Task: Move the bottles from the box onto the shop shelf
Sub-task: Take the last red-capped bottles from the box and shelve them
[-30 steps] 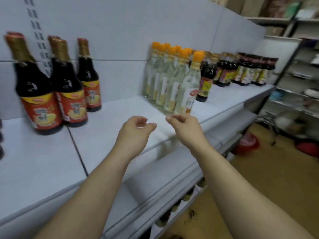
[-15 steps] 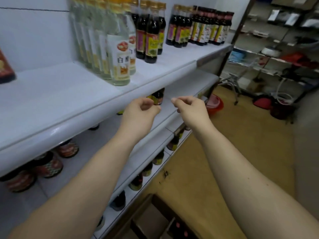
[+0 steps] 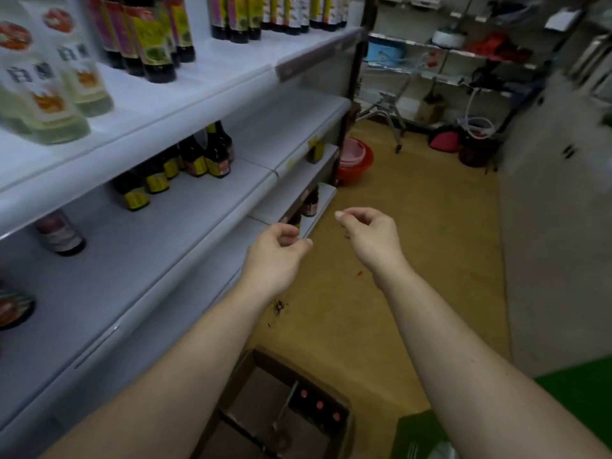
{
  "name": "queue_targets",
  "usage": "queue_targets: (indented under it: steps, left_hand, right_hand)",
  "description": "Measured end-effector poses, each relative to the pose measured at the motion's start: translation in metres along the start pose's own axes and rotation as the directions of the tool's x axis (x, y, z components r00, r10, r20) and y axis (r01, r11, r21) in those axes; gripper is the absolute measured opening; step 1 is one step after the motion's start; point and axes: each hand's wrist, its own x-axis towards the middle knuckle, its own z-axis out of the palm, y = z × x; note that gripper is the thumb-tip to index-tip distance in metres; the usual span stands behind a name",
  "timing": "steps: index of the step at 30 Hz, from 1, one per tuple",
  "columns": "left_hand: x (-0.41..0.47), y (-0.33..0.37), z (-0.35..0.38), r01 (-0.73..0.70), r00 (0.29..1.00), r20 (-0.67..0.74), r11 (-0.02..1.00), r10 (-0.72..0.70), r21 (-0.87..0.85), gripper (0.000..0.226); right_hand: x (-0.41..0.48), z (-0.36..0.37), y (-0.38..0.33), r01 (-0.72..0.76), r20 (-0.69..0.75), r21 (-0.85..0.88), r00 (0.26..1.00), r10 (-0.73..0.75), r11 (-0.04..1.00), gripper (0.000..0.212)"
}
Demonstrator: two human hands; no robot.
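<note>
Since a second ago both hands have dropped from the top shelf (image 3: 172,104). Left hand (image 3: 278,250) and right hand (image 3: 371,233) are loosely curled and empty. The box (image 3: 251,366) is now in view below them with bottles (image 3: 319,405) inside. Judged: next pickup beginning.

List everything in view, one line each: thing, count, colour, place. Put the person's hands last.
shelves: several tiers, white, left side.
clear bottles: at least two, pale with white labels, top tier, nearest.
dark bottles: many, yellow-green or pink labels, top tier, further back.
yellow-label bottles: several, dark, second tier.
box: one, brown cardboard, on the floor below the arms.
boxed bottles: three caps showing, red, inside the box.
basin: one, red, on the floor at the shelves' far end.
rack: one, metal, at the back.
left hand: empty, fingers loosely curled, by the shelf edge.
right hand: empty, fingers loosely curled, over the floor.
</note>
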Motion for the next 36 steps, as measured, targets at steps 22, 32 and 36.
queue_targets:
  steps: [22,32,36]
  left_hand:
    - [0.034,-0.159,0.133,0.247,0.896,0.305,0.934,-0.321,0.258,0.031]
    - [0.048,-0.3,0.185,0.34,0.855,0.296,0.89,-0.427,0.304,0.027]
    - [0.055,-0.358,0.206,0.363,0.836,0.295,0.869,-0.463,0.337,0.025]
  right_hand:
    - [-0.003,-0.019,0.223,-0.412,-0.146,0.063,0.897,0.417,0.909,0.026]
    - [-0.005,0.031,0.375,-0.57,-0.089,0.015,0.817,0.569,0.821,0.02]
    - [-0.003,0.055,0.432,-0.607,-0.067,-0.008,0.793,0.605,0.795,0.016]
